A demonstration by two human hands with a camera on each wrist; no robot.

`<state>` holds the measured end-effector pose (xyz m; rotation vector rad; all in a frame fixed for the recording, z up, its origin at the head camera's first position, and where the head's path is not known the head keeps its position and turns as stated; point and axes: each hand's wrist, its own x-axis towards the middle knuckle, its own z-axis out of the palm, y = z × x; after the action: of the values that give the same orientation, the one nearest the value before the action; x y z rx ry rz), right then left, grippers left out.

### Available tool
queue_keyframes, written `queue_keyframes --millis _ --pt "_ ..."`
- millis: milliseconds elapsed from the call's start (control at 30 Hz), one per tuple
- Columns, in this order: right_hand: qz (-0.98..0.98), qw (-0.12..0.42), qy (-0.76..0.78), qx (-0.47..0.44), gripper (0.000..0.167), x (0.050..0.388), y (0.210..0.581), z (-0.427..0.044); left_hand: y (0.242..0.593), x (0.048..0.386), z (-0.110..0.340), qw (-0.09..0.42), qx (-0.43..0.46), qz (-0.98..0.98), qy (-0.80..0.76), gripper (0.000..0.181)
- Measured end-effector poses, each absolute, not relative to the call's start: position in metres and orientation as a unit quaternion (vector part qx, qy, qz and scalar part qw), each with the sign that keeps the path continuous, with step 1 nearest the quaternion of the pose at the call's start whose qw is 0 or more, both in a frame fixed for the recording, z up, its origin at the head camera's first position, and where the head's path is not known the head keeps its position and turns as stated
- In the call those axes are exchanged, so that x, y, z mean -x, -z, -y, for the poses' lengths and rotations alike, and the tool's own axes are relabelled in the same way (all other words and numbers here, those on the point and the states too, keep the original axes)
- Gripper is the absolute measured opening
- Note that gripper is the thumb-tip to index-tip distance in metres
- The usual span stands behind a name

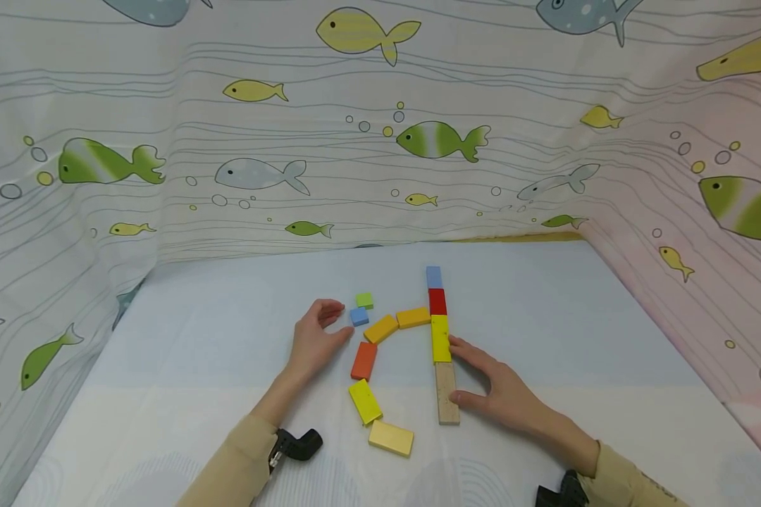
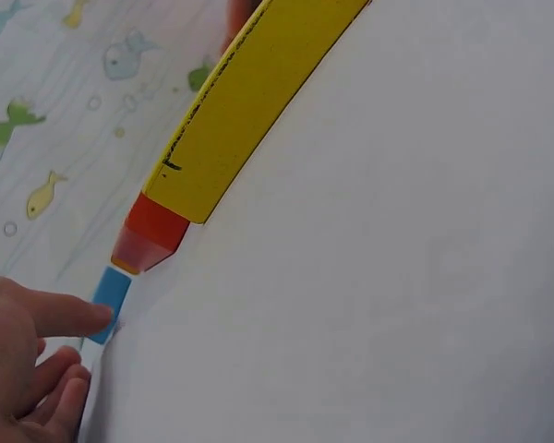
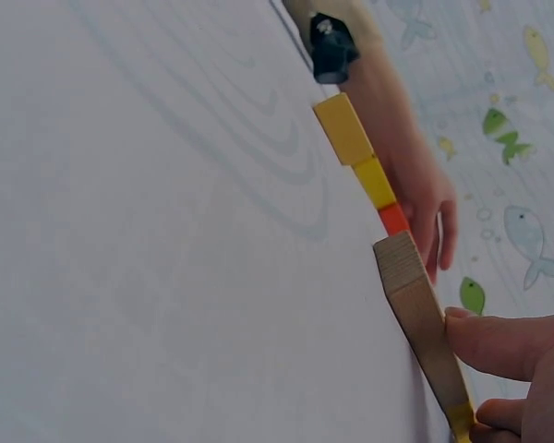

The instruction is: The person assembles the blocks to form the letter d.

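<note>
My left hand point(image 1: 317, 339) is beside a small blue block point(image 1: 359, 316) and a small green block point(image 1: 364, 301), fingers loosely bent and holding nothing. In the left wrist view its thumb overlaps the blue block point(image 2: 109, 303); contact is unclear. My right hand point(image 1: 507, 391) rests along a straight row, thumb at the plain wooden block point(image 1: 447, 393) and forefinger at the yellow block point(image 1: 440, 338). Beyond these lie a red block point(image 1: 437, 301) and a light blue block point(image 1: 434, 277). In the right wrist view, the thumb point(image 3: 499, 343) meets the wooden block's side.
Left of the row, a curve of blocks runs through two amber blocks point(image 1: 413, 317), an orange-red block point(image 1: 363, 360), a yellow block point(image 1: 365, 401) and a pale yellow block point(image 1: 391, 438). A pale cloth covers the table point(image 1: 228, 296); a fish-print curtain point(image 1: 349, 141) hangs behind.
</note>
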<state>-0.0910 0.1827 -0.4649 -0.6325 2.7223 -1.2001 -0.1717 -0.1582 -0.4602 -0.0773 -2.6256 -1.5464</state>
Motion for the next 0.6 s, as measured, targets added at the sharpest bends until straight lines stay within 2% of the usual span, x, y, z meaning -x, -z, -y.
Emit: queue_keyframes --millis 600 --pt "-0.892 0.053 0.4 0.204 0.078 0.092 0.465 -0.182 0.467 0.185 0.152 0.055 0.055 0.867 0.493 0.042"
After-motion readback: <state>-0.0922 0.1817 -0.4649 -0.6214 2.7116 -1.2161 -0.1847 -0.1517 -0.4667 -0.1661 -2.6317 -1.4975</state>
